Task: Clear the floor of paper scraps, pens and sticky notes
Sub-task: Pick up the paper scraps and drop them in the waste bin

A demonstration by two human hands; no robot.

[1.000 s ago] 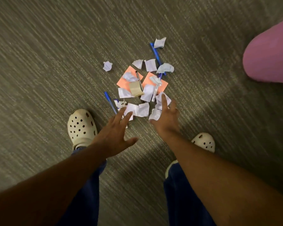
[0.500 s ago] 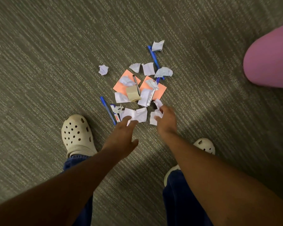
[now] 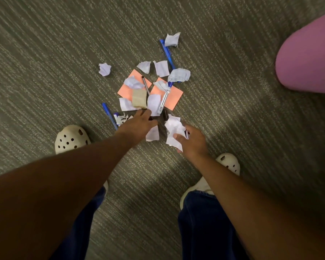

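Note:
A pile of litter lies on the grey carpet: white paper scraps point(image 3: 161, 68), two orange sticky notes point(image 3: 125, 90) point(image 3: 174, 99), a tan scrap point(image 3: 139, 98), two blue pens point(image 3: 167, 53) point(image 3: 107, 113), a clear pen point(image 3: 164, 99) and a thin dark pen point(image 3: 145, 85). My right hand point(image 3: 192, 142) grips a bunch of crumpled white scraps point(image 3: 174, 128) just above the near edge of the pile. My left hand point(image 3: 139, 124) reaches over the pile's near side, fingers stretched toward a white scrap point(image 3: 154, 105). Another scrap point(image 3: 152, 134) lies between my hands.
One crumpled scrap point(image 3: 104, 69) lies apart at the left, another point(image 3: 172, 39) at the far end by the blue pen. My feet in cream clogs point(image 3: 71, 138) point(image 3: 230, 164) stand either side. A large pink object point(image 3: 308, 57) fills the right.
My right hand has gathered white scraps off the floor and drawn back toward me with them. My left hand has moved forward and right over the pile.

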